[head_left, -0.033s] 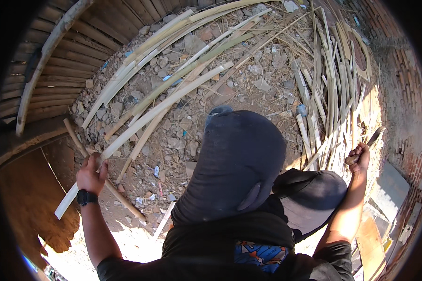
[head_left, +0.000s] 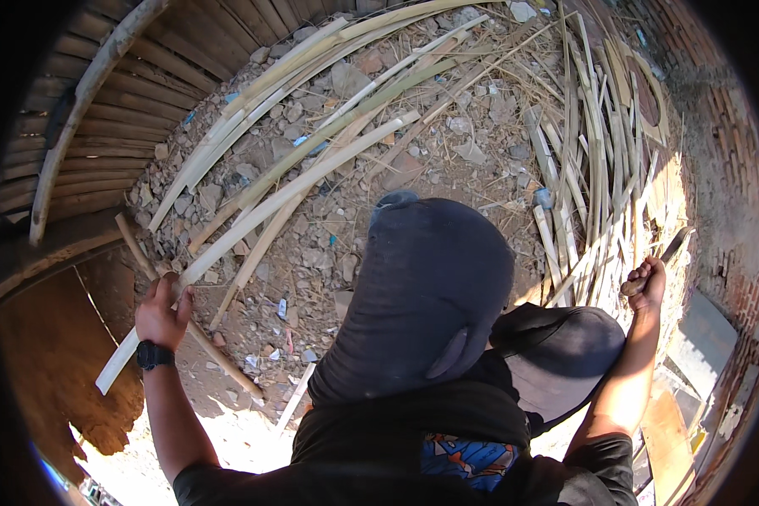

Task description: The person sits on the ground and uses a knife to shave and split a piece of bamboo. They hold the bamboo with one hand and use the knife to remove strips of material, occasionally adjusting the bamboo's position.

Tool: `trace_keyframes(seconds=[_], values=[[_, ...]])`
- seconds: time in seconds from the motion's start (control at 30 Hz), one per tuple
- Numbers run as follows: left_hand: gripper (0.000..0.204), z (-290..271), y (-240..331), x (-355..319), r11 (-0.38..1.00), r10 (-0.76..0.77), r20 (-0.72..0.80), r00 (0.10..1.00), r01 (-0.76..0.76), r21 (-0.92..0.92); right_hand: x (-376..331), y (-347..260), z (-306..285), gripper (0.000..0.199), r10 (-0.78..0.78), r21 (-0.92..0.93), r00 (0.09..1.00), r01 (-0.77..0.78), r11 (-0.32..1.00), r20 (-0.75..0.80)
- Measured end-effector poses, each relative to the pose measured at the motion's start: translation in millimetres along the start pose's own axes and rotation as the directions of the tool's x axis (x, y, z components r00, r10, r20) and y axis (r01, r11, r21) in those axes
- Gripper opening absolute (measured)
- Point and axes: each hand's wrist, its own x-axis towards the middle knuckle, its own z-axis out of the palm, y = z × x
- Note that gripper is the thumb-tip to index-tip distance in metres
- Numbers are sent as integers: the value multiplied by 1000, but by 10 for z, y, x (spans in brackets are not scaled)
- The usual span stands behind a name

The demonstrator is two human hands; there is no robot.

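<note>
My left hand, a dark watch on its wrist, is closed round a long pale split-bamboo strip. The strip slants from its end below my hand up toward the middle of the ground, above the rubble. Out at the far right, my right hand grips a knife by its wooden handle. The dark blade points up and away, well apart from the strip. Part of the handle is hidden in my fingers. A brown stick lies beneath the strip beside my left hand.
More bamboo strips lie across the stony ground ahead. A heap of split strips runs along the right, near a brick wall. A slatted wooden wall borders the far left. My bent knee rises in the middle.
My left hand and the near end of the strip have shifted very slightly to the left. The right hand and knife look still.
</note>
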Motion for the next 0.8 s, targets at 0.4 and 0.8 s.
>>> trace_keyframes(seconds=[0.4,0.8], values=[[29,385,1,186,851,-126,205,971,212,-481,270,43,-231,25,0,27,999,1,1000,-32],[19,65,279,126,903,-73,344,936,208,-376,242,8,-112,30,33,-28,999,-33,999,-10]])
